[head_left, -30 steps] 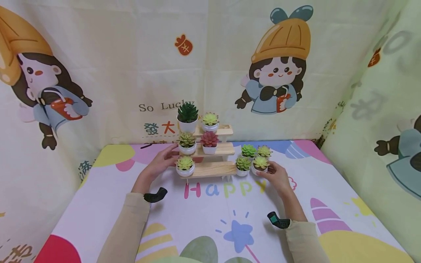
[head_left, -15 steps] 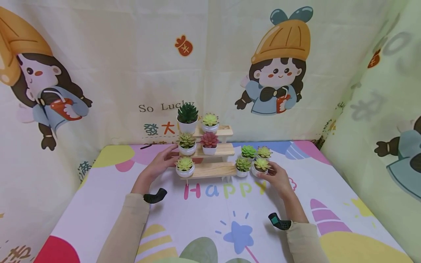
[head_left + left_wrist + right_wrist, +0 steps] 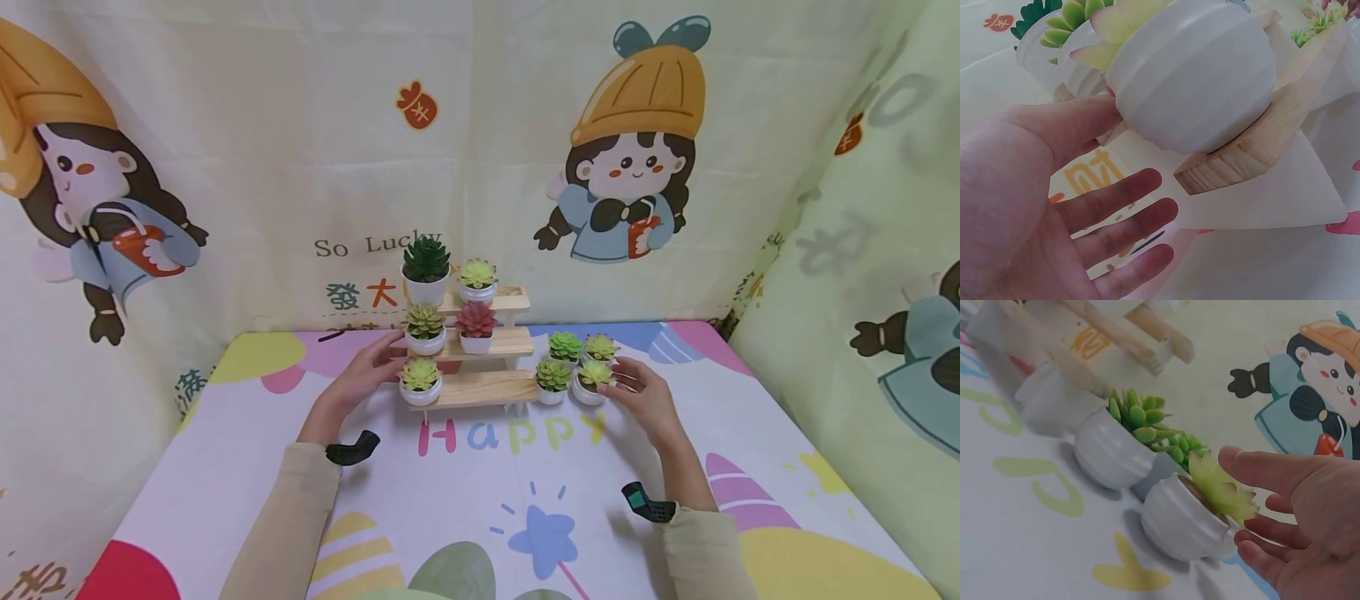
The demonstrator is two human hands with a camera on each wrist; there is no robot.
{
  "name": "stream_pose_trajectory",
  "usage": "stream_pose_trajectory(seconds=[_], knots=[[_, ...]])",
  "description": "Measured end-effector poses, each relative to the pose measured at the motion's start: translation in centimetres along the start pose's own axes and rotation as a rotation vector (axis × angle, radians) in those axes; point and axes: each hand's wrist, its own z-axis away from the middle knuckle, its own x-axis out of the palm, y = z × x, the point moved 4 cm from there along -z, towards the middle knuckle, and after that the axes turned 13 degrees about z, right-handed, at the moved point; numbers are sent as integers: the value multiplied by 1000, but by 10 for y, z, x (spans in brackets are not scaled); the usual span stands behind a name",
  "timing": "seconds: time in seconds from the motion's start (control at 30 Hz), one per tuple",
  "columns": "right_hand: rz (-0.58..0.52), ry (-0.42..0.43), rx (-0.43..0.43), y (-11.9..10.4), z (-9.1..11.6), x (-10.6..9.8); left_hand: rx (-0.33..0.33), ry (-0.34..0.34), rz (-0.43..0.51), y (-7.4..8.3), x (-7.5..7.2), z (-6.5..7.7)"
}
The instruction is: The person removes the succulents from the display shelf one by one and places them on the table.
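Head view: right hand [image 3: 651, 402], fingers loosely extended, is just beside the front-right pot [image 3: 587, 393] of four on the table [image 3: 450, 496]. Left hand [image 3: 358, 385], fingers spread, is at the left end of the rack [image 3: 483, 388], which carries five plants [image 3: 476, 320]. Printed cloth [image 3: 337, 167] hangs behind.

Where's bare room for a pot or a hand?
Free: bottom tier, right of its pot; upper tiers' right ends; tabletop between the forearms, in front of the stand. Crowded: upper tiers' left sides, near the left hand; four clustered pots beside the right hand.
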Motion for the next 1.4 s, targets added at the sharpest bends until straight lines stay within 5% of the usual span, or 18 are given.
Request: stream_pose_trajectory(seconds=[0.53,1.07,1.4], knots=[[5,31,8,-24,2,-7,5,3,-8,2,-3,-1],[-43,71,-82,-43,5,-8,-5,-10,12,11,-2,0],[-85,11,-106,-47,10,7,-4,7,-5,-4,-2,0]])
